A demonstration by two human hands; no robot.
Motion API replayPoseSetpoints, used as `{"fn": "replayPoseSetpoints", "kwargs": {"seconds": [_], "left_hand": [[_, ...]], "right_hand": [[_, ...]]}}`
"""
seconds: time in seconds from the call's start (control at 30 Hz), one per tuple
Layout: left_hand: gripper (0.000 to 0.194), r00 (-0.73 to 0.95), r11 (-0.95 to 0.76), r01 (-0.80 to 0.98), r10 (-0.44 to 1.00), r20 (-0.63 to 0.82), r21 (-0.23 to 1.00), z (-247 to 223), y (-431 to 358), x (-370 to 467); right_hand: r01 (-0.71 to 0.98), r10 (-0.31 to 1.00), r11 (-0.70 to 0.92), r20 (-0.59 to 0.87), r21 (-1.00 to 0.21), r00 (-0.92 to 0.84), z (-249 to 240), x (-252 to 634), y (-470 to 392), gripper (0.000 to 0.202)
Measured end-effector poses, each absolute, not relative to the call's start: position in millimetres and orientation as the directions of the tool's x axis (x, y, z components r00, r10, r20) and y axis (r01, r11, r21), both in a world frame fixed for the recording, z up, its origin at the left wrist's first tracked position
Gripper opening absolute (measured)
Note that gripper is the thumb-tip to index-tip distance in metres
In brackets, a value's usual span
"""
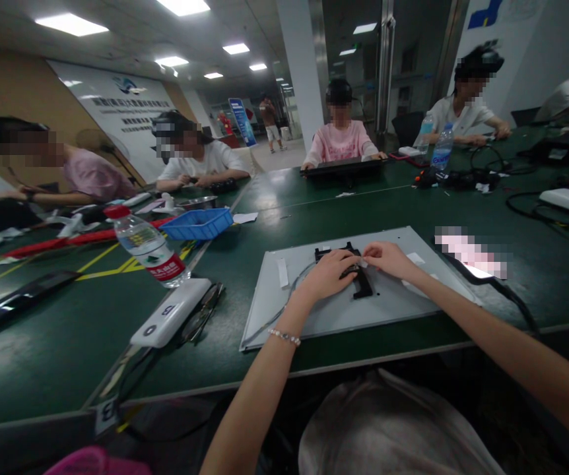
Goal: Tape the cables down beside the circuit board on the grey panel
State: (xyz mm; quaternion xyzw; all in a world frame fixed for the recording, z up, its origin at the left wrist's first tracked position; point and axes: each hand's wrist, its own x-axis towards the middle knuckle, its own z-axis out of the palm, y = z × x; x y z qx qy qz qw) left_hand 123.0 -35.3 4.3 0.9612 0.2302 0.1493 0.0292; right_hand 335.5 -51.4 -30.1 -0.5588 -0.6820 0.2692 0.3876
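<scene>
The fingers of the right hand (389, 259) are drawn together in a pinch on a small pale piece (362, 262), while those of the left hand (333, 272) are bent over a black bracket (364, 287); whether they grip it cannot be told. The bracket lies near the middle of a pale grey panel (334, 313), which rests flat on the green counter (230, 284). A thin grey cable (293, 290) runs across the panel beside the left forearm, near a white strip (283, 272). To the right of the panel lies a phone (465, 256) with its screen lit; to the left are a white device (171, 313), glasses (200, 316) and a red-capped bottle (150, 247). Across the counter, a person in pink (341, 140) has both hands at a dark flat panel (344, 169).
</scene>
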Motion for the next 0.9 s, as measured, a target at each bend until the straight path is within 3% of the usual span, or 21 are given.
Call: {"fn": "replayPoseSetpoints", "kwargs": {"seconds": [0.5,0.7,0.9], "left_hand": [[0.029,0.871,-0.913,0.389,0.408,0.274,0.121,5,-34,125],[0.030,0.869,-0.908,0.401,0.419,0.263,0.122,7,-36,125],[0.032,0.858,-0.894,0.424,0.448,0.252,0.144,9,-37,125]], "right_hand": [[0.713,0.919,0.389,0.294,-0.583,-0.262,-30,337,-56,0.009],[0.707,0.936,0.350,0.265,-0.615,-0.233,-27,342,-56,0.008],[0.635,0.956,0.283,0.260,-0.719,-0.132,-25,344,-53,0.011]]}}
